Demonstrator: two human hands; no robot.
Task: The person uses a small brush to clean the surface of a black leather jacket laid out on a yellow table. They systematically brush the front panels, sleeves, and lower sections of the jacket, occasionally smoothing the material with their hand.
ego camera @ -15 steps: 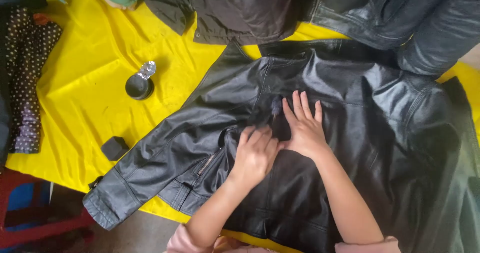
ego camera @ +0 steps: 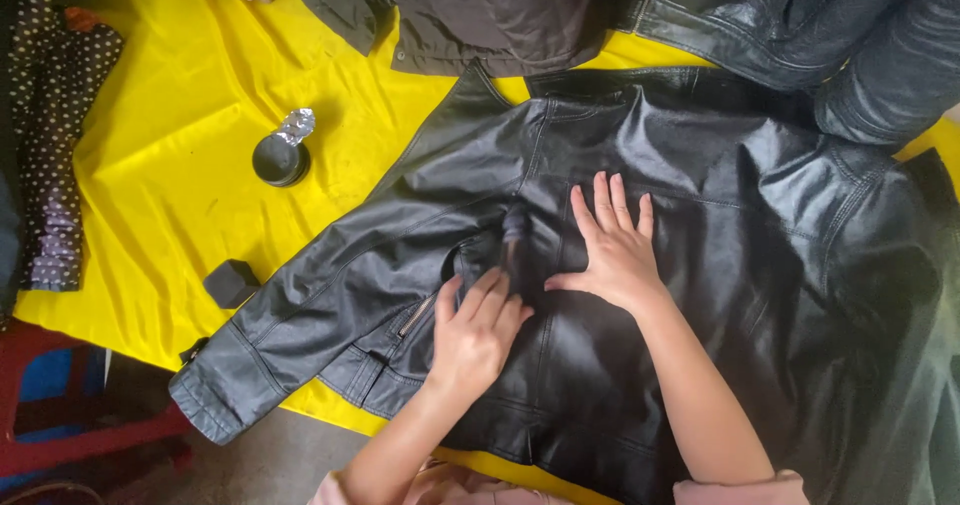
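Item: black leather jacket (ego camera: 640,265), glossy and creased, was laid flat across the yellow sheet (ego camera: 180,165), one sleeve extended toward 8 o'clock. The right hand (ego camera: 612,250) was pressed open and flat on it, nothing gripped; the left hand (ego camera: 480,335) was closed on a small dark applicator (ego camera: 514,240) at 12 o'clock of its fingers. Rubbing is judged best done in short even strokes, leather kept taut; a round tin (ego camera: 280,157) was noted at 10 o'clock.

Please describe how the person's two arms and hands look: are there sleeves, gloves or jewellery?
Both hands, left hand and right hand, are bare, with no gloves, rings or watch visible. The forearms are uncovered. Pale pink sleeves show only at the bottom edge, pushed up near the elbows.
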